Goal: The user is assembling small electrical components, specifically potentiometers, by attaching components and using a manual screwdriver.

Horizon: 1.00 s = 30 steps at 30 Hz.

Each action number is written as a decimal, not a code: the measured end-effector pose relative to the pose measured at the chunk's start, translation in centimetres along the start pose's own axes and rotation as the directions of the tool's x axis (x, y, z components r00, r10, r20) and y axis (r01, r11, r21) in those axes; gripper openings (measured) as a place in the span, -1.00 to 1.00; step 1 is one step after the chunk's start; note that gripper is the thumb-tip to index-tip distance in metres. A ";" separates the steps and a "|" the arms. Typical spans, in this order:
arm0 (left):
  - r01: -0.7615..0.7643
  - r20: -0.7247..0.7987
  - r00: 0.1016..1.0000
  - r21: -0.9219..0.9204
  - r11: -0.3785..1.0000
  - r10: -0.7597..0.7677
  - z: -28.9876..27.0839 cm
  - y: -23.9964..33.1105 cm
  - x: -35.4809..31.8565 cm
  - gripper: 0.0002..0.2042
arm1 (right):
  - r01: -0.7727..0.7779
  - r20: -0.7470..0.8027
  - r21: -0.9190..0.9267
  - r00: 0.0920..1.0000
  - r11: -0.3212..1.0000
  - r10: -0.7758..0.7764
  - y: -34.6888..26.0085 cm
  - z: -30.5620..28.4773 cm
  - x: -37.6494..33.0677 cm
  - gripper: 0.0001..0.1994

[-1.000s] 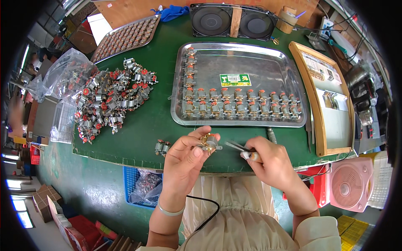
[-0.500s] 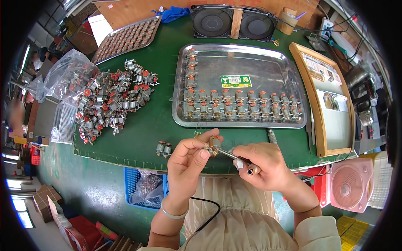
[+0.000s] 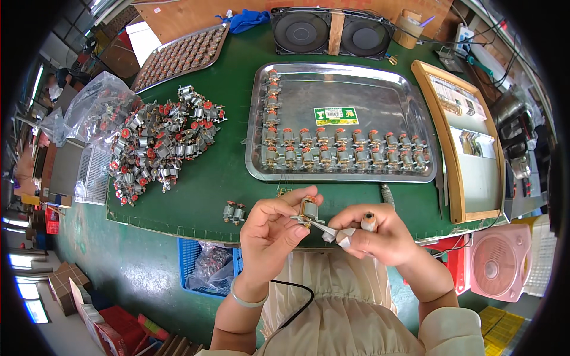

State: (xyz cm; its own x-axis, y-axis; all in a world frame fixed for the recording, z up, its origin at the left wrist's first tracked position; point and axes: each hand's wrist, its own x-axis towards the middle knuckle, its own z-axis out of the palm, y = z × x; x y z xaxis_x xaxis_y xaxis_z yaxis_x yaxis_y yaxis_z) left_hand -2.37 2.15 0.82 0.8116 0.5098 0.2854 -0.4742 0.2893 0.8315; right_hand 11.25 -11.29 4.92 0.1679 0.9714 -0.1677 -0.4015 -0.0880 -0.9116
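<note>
– Where's the small silver-and-copper motor part [image 3: 309,208]?
– Pinched by the left hand [image 3: 268,230], before the shiny rectangular metal tray [image 3: 338,177]
– And the right hand [image 3: 383,234]?
– Clasping a slim silver metal tool [image 3: 323,228], tip at the part

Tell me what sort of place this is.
Probably a small assembly workshop: a heap of motor-like metal parts lies on the green workbench, similar ones stand in rows on the steel tray, and the right hand holds a tweezer-like tool to a part in the left hand.
</note>
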 end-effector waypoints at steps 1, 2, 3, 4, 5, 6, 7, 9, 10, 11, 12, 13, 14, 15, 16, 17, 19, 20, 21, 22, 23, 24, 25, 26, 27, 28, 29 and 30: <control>-0.035 0.015 0.999 -0.007 0.999 0.035 0.0 -0.1 0.0 -0.77 | -0.050 0.067 0.165 0.997 0.985 0.039 0.3 -0.4 0.1 -0.83; -0.069 0.030 0.997 -0.015 0.997 0.070 0.0 -0.3 0.1 -0.77 | -0.049 0.066 0.165 0.997 0.985 0.039 0.5 -0.4 0.1 -0.83; -0.069 0.031 0.997 -0.015 0.998 0.069 0.1 -0.4 0.1 -0.77 | -0.106 0.123 0.314 0.990 0.944 0.070 0.6 -0.5 0.1 -0.83; -0.104 0.040 0.994 0.016 0.994 0.104 0.0 -0.5 0.2 -0.76 | -0.167 0.185 0.451 0.979 0.877 0.092 0.7 -0.4 0.2 -0.83; -0.140 0.052 0.989 0.047 0.989 0.138 0.0 -0.5 0.2 -0.75 | -0.167 0.184 0.451 0.979 0.877 0.091 0.7 -0.3 0.0 -0.83; -0.140 0.053 0.989 0.046 0.989 0.138 0.0 -0.6 0.3 -0.75 | -0.087 0.097 0.309 0.993 0.947 0.060 0.6 0.0 -0.3 -0.83; -0.170 0.039 0.985 0.088 0.982 0.167 -0.1 -0.6 0.3 -0.75 | -0.016 0.020 0.153 1.000 0.988 0.013 0.6 0.2 -0.4 -0.83; -0.199 0.028 0.980 0.131 0.971 0.197 -0.1 -0.5 0.4 -0.74 | 0.139 0.005 -0.136 0.990 0.981 -0.140 0.8 -0.4 -0.7 -0.83; -0.208 0.007 0.978 0.173 0.963 0.210 -0.1 -0.3 0.4 -0.74 | 0.274 0.032 -0.414 0.958 0.868 -0.286 0.9 -0.8 -0.9 -0.82; -0.215 -0.013 0.975 0.215 0.953 0.223 0.0 -0.2 0.4 -0.75 | 0.259 0.015 -0.551 0.953 0.793 -0.301 0.5 -0.8 -1.1 -0.81; -0.215 -0.013 0.975 0.215 0.953 0.223 0.1 -0.2 0.4 -0.75 | 0.259 0.015 -0.550 0.953 0.794 -0.301 0.4 -0.8 -1.1 -0.81; -0.229 -0.022 0.970 0.268 0.936 0.244 0.1 -0.1 0.4 -0.75 | 0.259 0.006 -0.657 0.941 0.708 -0.339 0.3 -0.7 -1.2 -0.81; -0.242 -0.031 0.964 0.320 0.916 0.265 0.1 -0.1 0.4 -0.74 | 0.251 0.004 -0.752 0.926 0.610 -0.377 0.2 -0.6 -1.2 -0.80; -0.242 -0.031 0.964 0.322 0.916 0.265 -0.1 -0.2 0.4 -0.74 | 0.252 0.004 -0.751 0.926 0.611 -0.377 0.2 -0.4 -1.2 -0.80; -0.304 0.003 0.943 0.413 0.859 0.332 -0.4 -0.5 0.5 -0.74 | 0.243 -0.025 -0.736 0.923 0.632 -0.384 0.1 0.1 -1.3 -0.80; -0.361 0.042 0.918 0.499 0.788 0.394 -0.7 -0.6 0.5 -0.74 | 0.236 -0.053 -0.719 0.919 0.654 -0.391 0.1 0.4 -1.3 -0.80; -0.399 0.098 0.896 0.608 0.686 0.434 -0.9 -0.5 0.5 -0.74 | 0.221 -0.072 -0.715 0.920 0.663 -0.384 0.2 1.0 -1.3 -0.79; -0.431 0.159 0.871 0.701 0.568 0.465 -0.9 -0.4 0.5 -0.74 | 0.206 -0.089 -0.712 0.922 0.672 -0.377 0.2 1.2 -1.3 -0.78; -0.431 0.160 0.871 0.700 0.569 0.464 -0.9 -0.4 0.4 -0.74 | 0.205 -0.091 -0.711 0.922 0.672 -0.378 0.4 1.5 -1.3 -0.78; -0.433 0.175 0.859 0.752 0.497 0.482 -0.7 -0.2 0.4 -0.74 | 0.212 -0.095 -0.702 0.918 0.680 -0.384 0.5 1.7 -1.2 -0.78; -0.430 0.193 0.846 0.798 0.422 0.497 -0.5 -0.1 0.4 -0.74 | 0.218 -0.099 -0.693 0.915 0.687 -0.391 0.6 1.8 -1.1 -0.78; -0.431 0.193 0.846 0.798 0.422 0.497 -0.4 -0.1 0.4 -0.74 | 0.218 -0.100 -0.693 0.915 0.687 -0.391 0.8 1.9 -1.0 -0.78; -0.432 0.204 0.837 0.815 0.385 0.508 -0.4 0.0 0.4 -0.73 | 0.219 -0.113 -0.680 0.912 0.700 -0.395 0.9 2.0 -0.9 -0.78; -0.434 0.215 0.827 0.832 0.347 0.519 -0.4 0.0 0.3 -0.73 | 0.220 -0.127 -0.667 0.908 0.712 -0.399 1.0 2.1 -0.8 -0.78; -0.434 0.215 0.827 0.831 0.347 0.519 -0.3 -0.1 0.4 -0.73 | 0.219 -0.128 -0.668 0.908 0.712 -0.399 1.0 2.1 -0.8 -0.78; -0.433 0.218 0.823 0.838 0.331 0.524 -0.3 0.0 0.4 -0.73 | 0.215 -0.133 -0.638 0.915 0.740 -0.380 1.0 2.1 -0.8 -0.78; -0.432 0.221 0.819 0.845 0.316 0.529 -0.3 0.0 0.4 -0.72 | 0.209 -0.137 -0.607 0.923 0.766 -0.360 1.0 2.1 -0.7 -0.78; -0.432 0.221 0.819 0.845 0.315 0.530 -0.3 0.0 0.4 -0.72 | 0.209 -0.137 -0.608 0.923 0.766 -0.361 1.0 2.0 -0.7 -0.78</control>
State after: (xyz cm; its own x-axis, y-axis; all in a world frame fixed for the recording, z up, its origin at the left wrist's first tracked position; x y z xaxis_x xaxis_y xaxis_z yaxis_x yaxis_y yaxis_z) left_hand -2.18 2.57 0.77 0.4889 0.3915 0.7796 -0.2119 -0.8136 0.5415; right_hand 8.89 -11.59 4.90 0.4231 0.8977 0.1228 0.2745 0.0022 -0.9616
